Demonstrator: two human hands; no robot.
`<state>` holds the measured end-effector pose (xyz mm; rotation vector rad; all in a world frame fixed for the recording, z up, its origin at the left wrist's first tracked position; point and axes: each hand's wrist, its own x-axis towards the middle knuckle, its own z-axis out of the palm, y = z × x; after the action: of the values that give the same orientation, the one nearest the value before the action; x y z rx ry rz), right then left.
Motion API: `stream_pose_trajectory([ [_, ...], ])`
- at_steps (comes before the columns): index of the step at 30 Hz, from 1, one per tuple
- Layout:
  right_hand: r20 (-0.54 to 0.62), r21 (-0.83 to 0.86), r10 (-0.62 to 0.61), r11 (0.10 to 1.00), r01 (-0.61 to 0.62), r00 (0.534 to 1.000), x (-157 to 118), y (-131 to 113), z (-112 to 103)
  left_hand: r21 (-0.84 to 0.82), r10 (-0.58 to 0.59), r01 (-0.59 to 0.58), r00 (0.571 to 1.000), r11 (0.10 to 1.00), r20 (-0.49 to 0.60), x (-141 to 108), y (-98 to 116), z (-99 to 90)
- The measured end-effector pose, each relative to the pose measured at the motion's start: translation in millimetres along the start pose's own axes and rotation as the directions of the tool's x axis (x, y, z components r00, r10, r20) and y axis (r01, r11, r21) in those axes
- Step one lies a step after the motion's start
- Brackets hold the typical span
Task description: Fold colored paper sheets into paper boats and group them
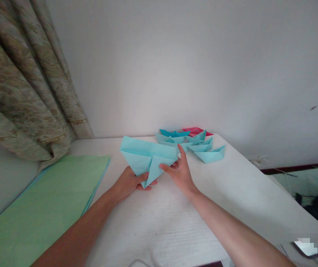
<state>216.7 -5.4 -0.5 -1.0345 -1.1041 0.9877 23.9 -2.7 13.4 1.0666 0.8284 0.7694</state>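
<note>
Between my hands, above the white table, is a light blue sheet of folded paper (150,150). It has a long band along its top, two slanted flaps meeting at a middle seam, and a point facing me. My left hand (132,180) pinches it near that lower point, thumb on top and fingers beneath. At the right side my right hand (182,172) grips the paper, its thumb on the front and its index finger raised at the right end of the band. The other right fingers are partly hidden behind the paper.
Several light blue paper boats (210,154) stand behind my right hand, with a darker blue boat (175,133) and a pink boat (196,131) near the wall. Large green sheets (50,200) lie at the left below a patterned curtain (25,74). The table's (259,193) right edge slants toward me.
</note>
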Motion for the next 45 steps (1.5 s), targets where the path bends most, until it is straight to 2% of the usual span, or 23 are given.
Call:
stream_pose_trajectory([
  [3,-0.013,0.08,0.054,0.995,-0.053,0.998,1.5,-1.6,2.0,-0.081,-0.021,0.022,1.0,0.996,0.016,-0.1,-0.3,3.6],
  [8,-0.013,0.143,-0.012,0.99,0.013,1.0,0.3,-6.6,5.0,-0.161,0.014,-0.018,1.0,0.987,-0.026,2.6,1.5,7.5],
  [12,-0.028,0.126,0.024,0.992,-0.02,0.999,-1.0,-9.4,6.7,-0.157,0.047,-0.065,0.992,0.985,-0.114,6.3,-3.6,8.2],
  [17,-0.049,0.123,0.035,0.992,-0.028,0.998,-3.2,-13.1,9.4,-0.085,0.117,-0.13,0.983,0.988,-0.144,7.3,-9.7,10.9],
  [20,-0.058,0.11,0.051,0.993,-0.045,0.997,-4.7,-14.2,10.4,-0.108,0.156,-0.174,0.976,0.979,-0.152,6.3,-8.3,14.9],
  [23,-0.021,0.146,0.122,0.982,-0.118,0.992,-6.2,-14.5,10.1,-0.124,0.176,-0.2,0.968,0.972,-0.181,5.5,-6.2,17.7],
  [27,0.103,0.219,0.209,0.949,-0.227,0.972,-8.9,-14.3,10.4,-0.105,0.18,-0.204,0.962,0.973,-0.204,5.8,-6.0,17.8],
  [31,0.206,0.108,0.267,0.95,-0.294,0.941,-11.7,-12.9,12.5,-0.071,0.165,-0.187,0.957,0.98,-0.239,6.7,-5.8,16.7],
  [38,0.162,-0.005,0.237,0.971,-0.24,0.958,-12.5,-12.7,13.3,-0.178,0.118,-0.166,0.96,0.97,-0.253,7.5,-5.1,13.0],
  [42,0.128,0.037,0.232,0.97,-0.239,0.964,-12.4,-10.3,12.8,-0.163,0.139,-0.186,0.955,0.969,-0.261,7.0,-4.7,14.8],
  [45,0.023,0.099,0.156,0.983,-0.157,0.988,-11.3,-7.8,11.6,-0.149,0.17,-0.208,0.957,0.967,-0.235,5.9,-3.2,17.7],
])
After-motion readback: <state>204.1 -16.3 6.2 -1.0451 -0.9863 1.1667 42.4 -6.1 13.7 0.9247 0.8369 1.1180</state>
